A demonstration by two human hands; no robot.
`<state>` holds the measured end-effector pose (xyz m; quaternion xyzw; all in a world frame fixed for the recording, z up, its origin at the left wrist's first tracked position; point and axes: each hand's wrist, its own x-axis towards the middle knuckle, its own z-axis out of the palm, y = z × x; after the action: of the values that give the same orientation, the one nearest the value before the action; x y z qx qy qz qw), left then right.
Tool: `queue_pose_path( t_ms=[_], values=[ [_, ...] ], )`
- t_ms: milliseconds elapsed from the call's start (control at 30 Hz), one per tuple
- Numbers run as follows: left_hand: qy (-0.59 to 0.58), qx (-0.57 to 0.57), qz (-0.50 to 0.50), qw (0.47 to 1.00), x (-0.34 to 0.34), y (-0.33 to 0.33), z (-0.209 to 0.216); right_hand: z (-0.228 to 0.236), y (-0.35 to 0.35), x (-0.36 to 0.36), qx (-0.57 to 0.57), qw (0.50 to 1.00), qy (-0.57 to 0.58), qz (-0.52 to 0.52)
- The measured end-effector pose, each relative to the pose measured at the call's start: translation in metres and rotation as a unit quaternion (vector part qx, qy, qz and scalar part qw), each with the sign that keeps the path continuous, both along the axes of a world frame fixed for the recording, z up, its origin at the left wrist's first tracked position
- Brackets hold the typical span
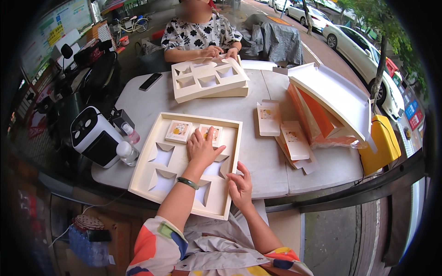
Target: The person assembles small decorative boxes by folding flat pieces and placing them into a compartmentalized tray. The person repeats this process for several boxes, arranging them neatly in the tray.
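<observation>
My left hand (204, 148), a green bangle on its wrist, lies with fingers stretched over a small printed square box (215, 130) and presses on its top. That box sits in a compartment of a cream cardboard tray (135, 172). A second small printed box (178, 131) fills the compartment to its left. The tray's other compartments have folded flaps and a white bottom. Beside the tray's right rim is my right hand (241, 186), fingers loosely bent and apart, holding nothing; whether it touches the rim I cannot tell.
Across the grey table (271, 181) a person handles another compartment tray (191, 93) stacked on a box. Unfolded small boxes (294, 140) lie right, beside an orange bag (317, 115) under a white lid (331, 87). Left stand a black-and-white device (99, 138), bottles (127, 153) and a phone (150, 82).
</observation>
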<state>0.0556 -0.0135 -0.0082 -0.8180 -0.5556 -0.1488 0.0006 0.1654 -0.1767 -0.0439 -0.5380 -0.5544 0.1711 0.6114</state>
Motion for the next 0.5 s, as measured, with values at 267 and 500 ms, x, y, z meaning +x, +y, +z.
queue_pose_path(
  t_ms=[267,500],
  values=[
    [0.004,0.011,0.004,1.000,-0.0008,0.0013,-0.0030,0.0025,-0.0001,-0.0002,0.006,1.000,-0.006,0.001],
    [0.015,0.006,0.007,1.000,0.0002,0.0028,-0.0056,0.0028,-0.0001,0.0007,0.005,1.000,-0.016,-0.004]
  ],
)
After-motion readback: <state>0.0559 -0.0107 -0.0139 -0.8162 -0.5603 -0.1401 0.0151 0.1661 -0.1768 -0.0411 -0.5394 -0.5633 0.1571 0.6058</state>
